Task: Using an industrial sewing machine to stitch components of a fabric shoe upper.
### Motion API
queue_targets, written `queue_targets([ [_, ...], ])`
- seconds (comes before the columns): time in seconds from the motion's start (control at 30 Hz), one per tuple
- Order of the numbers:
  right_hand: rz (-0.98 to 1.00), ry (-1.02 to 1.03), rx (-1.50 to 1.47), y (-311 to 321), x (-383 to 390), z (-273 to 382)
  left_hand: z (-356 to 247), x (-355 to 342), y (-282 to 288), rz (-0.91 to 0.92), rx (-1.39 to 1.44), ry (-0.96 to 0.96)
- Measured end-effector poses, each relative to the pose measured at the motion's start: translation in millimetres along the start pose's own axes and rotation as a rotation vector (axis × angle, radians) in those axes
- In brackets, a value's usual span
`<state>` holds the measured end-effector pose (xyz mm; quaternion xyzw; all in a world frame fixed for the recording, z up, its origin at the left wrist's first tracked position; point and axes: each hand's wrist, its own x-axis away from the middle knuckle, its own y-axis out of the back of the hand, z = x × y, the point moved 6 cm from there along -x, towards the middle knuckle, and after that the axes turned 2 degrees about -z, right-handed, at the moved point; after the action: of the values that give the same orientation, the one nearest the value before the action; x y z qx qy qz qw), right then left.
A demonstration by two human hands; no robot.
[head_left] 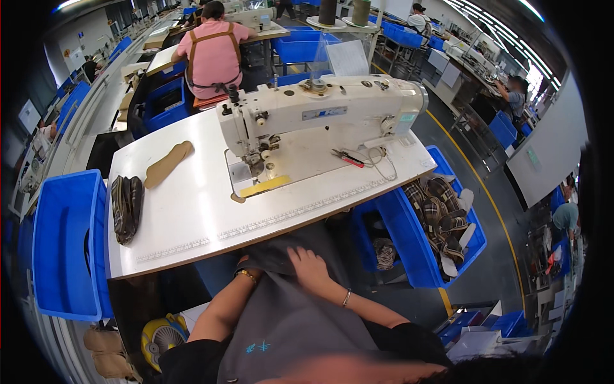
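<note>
Below the table edge, my right hand [310,269] lies on a dark grey apron [281,320] over my lap, fingers apart and slightly bent. My left hand [246,272] is at the apron's upper part, its fingers mostly hidden by the cloth. Above them is a white sewing table [173,224] with a ruler strip along the front. On it stand a sewing machine [332,105], red-handled snips [352,160], a tan cut piece [167,163] at the left and a dark folded piece [126,208] near the left edge.
An empty blue bin [67,256] stands at left; another [409,246], holding plaid shoe pieces, is at right. A yellow fan [163,336] is low at left. A co-worker in pink [211,57] sits ahead; others work along both sides. A yellow-lined aisle [486,211] runs right.
</note>
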<state>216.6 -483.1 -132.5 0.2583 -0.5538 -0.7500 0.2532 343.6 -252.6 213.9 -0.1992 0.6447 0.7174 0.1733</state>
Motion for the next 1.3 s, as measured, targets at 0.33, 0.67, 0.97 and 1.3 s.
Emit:
queue_targets([
  [0.33, 0.26, 0.198, -0.172, 65, 15, 9, -38, 278, -202, 0.466, 0.272, 0.04],
  [0.67, 0.365, 0.216, -0.232, 48, 45, -1, -70, 397, -190, 0.421, 0.484, 0.112],
  [0.97, 0.49, 0.181, -0.184, 61, 65, -31, -90, 424, -130, 0.536, 0.669, 0.041],
  [1.3, 0.737, 0.268, -0.195, 57, 42, -38, -84, 357, -69, 1.198, 1.112, -0.102],
])
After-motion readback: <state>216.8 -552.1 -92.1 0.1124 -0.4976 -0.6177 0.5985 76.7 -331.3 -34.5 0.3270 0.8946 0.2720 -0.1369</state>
